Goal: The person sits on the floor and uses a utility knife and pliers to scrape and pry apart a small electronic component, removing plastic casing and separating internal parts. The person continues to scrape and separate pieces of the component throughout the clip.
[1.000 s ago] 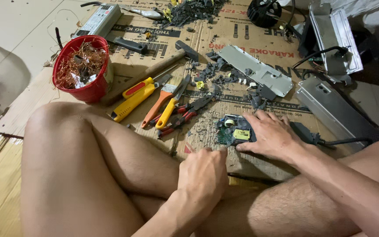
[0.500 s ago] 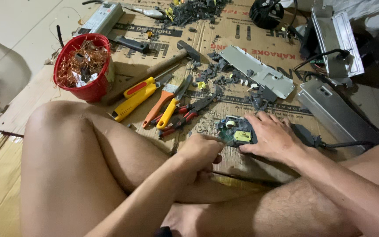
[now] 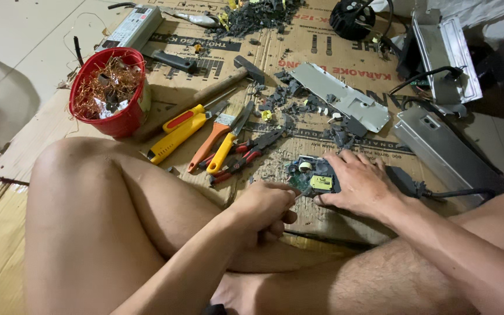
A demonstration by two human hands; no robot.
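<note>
The right hand (image 3: 360, 185) lay flat, fingers spread, pinning the green circuit board (image 3: 312, 177) to the cardboard (image 3: 380, 227); just left, the left hand (image 3: 263, 213) fisted a thin tool (image 3: 300, 193) against its edge.

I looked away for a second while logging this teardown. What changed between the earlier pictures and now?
The left hand moved forward off the leg to the edge of the small circuit board, fingers closed around a thin tool whose tip meets the board. The right hand stayed pressed on the board. The red bucket, pliers and hammer did not move.
</note>
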